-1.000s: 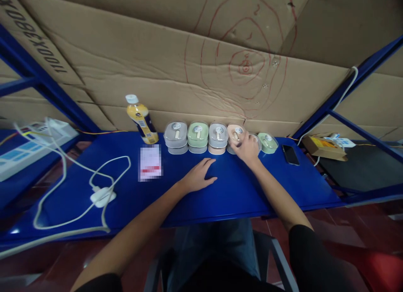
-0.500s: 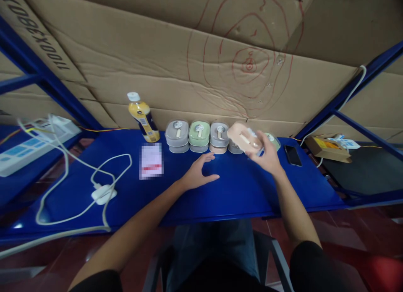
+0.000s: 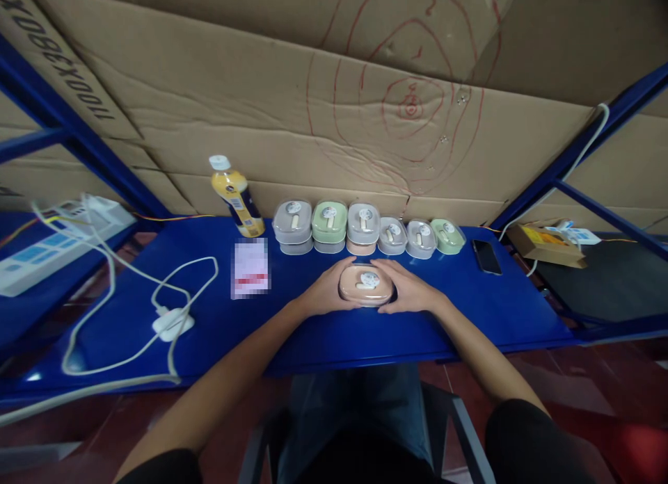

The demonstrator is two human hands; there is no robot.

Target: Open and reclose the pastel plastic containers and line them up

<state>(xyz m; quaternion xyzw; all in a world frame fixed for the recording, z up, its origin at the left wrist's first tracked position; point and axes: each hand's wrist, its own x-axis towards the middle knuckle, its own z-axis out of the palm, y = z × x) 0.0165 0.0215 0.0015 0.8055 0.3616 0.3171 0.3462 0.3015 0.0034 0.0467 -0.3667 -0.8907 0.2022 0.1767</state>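
A peach lidded box (image 3: 365, 286) with a clear lid rests on the blue shelf (image 3: 470, 310) in front of me. My left hand (image 3: 324, 294) cups its left side and my right hand (image 3: 410, 289) cups its right side, fingers curled around it. Behind it runs a row of similar boxes against the cardboard: a grey stack (image 3: 293, 226), a green stack (image 3: 329, 226), a grey-on-peach stack (image 3: 362, 229), two single grey boxes (image 3: 392, 234) (image 3: 420, 238) and a green one (image 3: 447, 236).
An orange drink bottle (image 3: 234, 197) stands left of the row, with a white card (image 3: 250, 268) in front of it. A white cable and adapter (image 3: 171, 323) lie at the left. A black phone (image 3: 486, 256) lies right of the boxes. A cardboard package (image 3: 543, 246) sits far right.
My right hand lifted the peach box off the row and brought it down to the shelf in front of me. My left hand moved right and closed on its other side.
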